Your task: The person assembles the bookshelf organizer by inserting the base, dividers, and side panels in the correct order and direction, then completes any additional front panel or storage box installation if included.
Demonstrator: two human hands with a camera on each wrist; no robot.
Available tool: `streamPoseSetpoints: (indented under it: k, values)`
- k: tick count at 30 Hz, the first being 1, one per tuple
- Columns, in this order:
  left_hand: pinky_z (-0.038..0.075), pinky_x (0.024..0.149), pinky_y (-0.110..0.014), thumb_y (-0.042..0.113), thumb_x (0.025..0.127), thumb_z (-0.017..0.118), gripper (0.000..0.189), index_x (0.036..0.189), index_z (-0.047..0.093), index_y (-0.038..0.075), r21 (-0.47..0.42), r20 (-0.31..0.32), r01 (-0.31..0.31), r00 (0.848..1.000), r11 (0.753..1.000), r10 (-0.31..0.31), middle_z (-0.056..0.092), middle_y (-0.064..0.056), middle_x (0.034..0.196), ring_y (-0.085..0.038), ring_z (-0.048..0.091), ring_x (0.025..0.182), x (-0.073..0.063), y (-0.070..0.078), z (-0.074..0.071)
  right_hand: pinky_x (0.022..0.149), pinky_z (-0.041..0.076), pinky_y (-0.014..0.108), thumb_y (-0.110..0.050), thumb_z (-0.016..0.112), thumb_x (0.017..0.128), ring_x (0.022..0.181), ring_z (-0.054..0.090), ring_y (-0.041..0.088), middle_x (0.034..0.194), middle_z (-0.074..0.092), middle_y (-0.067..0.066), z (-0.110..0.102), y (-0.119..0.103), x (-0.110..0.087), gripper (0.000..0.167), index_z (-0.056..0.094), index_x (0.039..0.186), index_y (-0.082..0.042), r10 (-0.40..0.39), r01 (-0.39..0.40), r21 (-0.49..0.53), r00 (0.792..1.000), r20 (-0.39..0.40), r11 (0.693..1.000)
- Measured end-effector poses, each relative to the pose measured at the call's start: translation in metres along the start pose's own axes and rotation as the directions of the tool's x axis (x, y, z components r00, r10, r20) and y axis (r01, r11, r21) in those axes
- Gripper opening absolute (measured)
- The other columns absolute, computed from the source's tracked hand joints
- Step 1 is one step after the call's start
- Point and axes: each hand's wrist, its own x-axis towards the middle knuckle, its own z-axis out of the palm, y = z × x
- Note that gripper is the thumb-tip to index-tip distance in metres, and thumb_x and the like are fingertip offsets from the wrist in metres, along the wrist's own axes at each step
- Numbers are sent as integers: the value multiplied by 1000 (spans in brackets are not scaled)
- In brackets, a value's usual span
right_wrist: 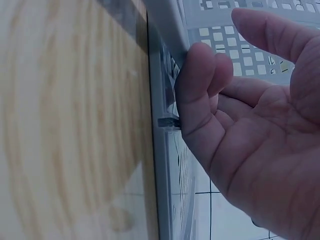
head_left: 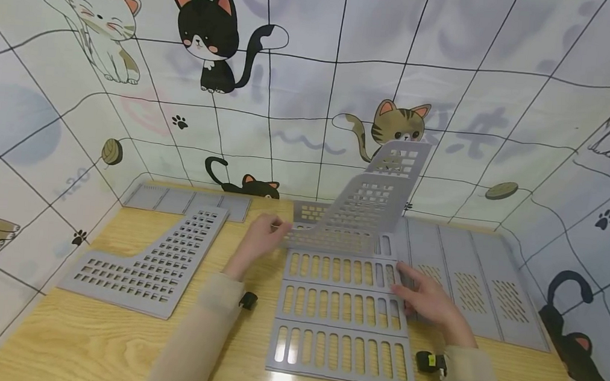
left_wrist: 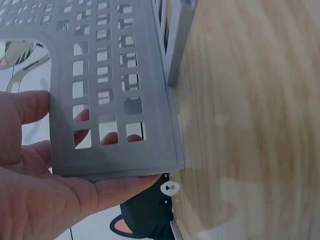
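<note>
My left hand [head_left: 264, 235] grips the low front end of a grey perforated side panel [head_left: 392, 189], which stands upright and rises in a slanted step toward the back. In the left wrist view the thumb lies at the panel's inner edge, with fingertips showing through its square holes. Flat on the table in front is a grey slotted panel [head_left: 342, 375] in hinged-looking sections. At its right edge is my right hand [head_left: 431, 298], fingers loosely bent and touching the edge, thumb apart from them in the right wrist view. A second upright perforated piece shows partly behind the side panel.
A matching perforated side panel [head_left: 161, 304] lies flat on the left of the wooden table [head_left: 106, 342]. Grey sectioned panels [head_left: 458, 246] lie at the right, and another grey strip [head_left: 173, 201] at the back left. A cat-patterned cloth [head_left: 302, 93] walls the back and sides.
</note>
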Motion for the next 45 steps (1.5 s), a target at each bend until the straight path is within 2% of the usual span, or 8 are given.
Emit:
streamPoseSetpoints:
  k: [2, 10, 16, 23, 31, 41, 43, 45]
  values:
    - [55, 94, -51, 33, 106, 58, 37, 109, 70, -2, -10, -2, -5, 1000, 1000, 5, 61, -24, 126, -39, 65, 112, -1, 2, 3, 72, 47, 32, -26, 66, 102, 58, 57, 20, 74, 70, 5, 0, 0, 0, 75, 28, 160, 3, 1, -1, -4, 1000, -2, 1000]
    - [55, 92, -51, 32, 108, 55, 37, 112, 70, -2, -14, 9, -49, 999, 999, 49, 61, -23, 124, -37, 65, 109, -3, 7, 9, 79, 46, 33, -28, 66, 102, 59, 58, 19, 70, 68, 3, 1, 0, 2, 75, 29, 161, 1, 28, -28, -10, 1000, 2, 1000]
    - [55, 92, -51, 32, 108, 54, 37, 114, 71, -1, -30, 9, -76, 997, 997, 76, 61, -23, 127, -36, 64, 110, -3, 10, 19, 74, 48, 32, -25, 65, 103, 60, 58, 20, 72, 70, 6, 0, 0, 0, 74, 27, 161, 3, 1, -1, 22, 1000, 12, 1000]
    - [55, 89, -50, 29, 109, 53, 37, 114, 72, -3, -2, 14, -149, 989, 989, 149, 65, -23, 122, -35, 64, 104, -4, 16, 27, 67, 49, 30, -22, 64, 104, 59, 57, 21, 82, 75, 9, 0, -1, 0, 75, 24, 161, 3, -27, 26, 46, 999, 29, 999]
    - [53, 83, -46, 23, 110, 50, 32, 113, 70, -1, 18, 56, -201, 978, 979, 200, 64, -19, 114, -28, 60, 95, -3, 17, 24, 65, 47, 30, -21, 63, 104, 54, 54, 20, 56, 58, 5, -1, 1, -1, 72, 26, 161, 4, -52, 51, 18, 998, 33, 999]
    - [51, 83, -44, 15, 110, 48, 25, 110, 68, -1, 32, 117, -287, 952, 957, 282, 64, -15, 107, -26, 58, 94, 1, 13, 20, 61, 47, 30, -18, 61, 105, 50, 50, 18, 53, 52, 4, -2, 2, -1, 69, 26, 160, 4, -79, 77, 34, 996, 49, 996]
    - [52, 83, -44, 13, 110, 49, 24, 111, 68, -1, 32, 123, -291, 950, 956, 285, 65, -14, 106, -25, 58, 94, 2, 13, 19, 60, 48, 31, -18, 61, 105, 50, 50, 18, 55, 53, 10, -2, 3, 0, 68, 27, 160, 4, -83, 81, 40, 995, 48, 996]
    - [52, 84, -44, 12, 110, 49, 23, 112, 68, -1, 25, 127, -296, 949, 955, 290, 65, -13, 106, -25, 58, 94, 2, 13, 19, 60, 49, 31, -17, 61, 105, 49, 50, 18, 82, 68, 24, -2, 4, 0, 67, 29, 160, 4, -98, 96, 39, 994, 42, 995]
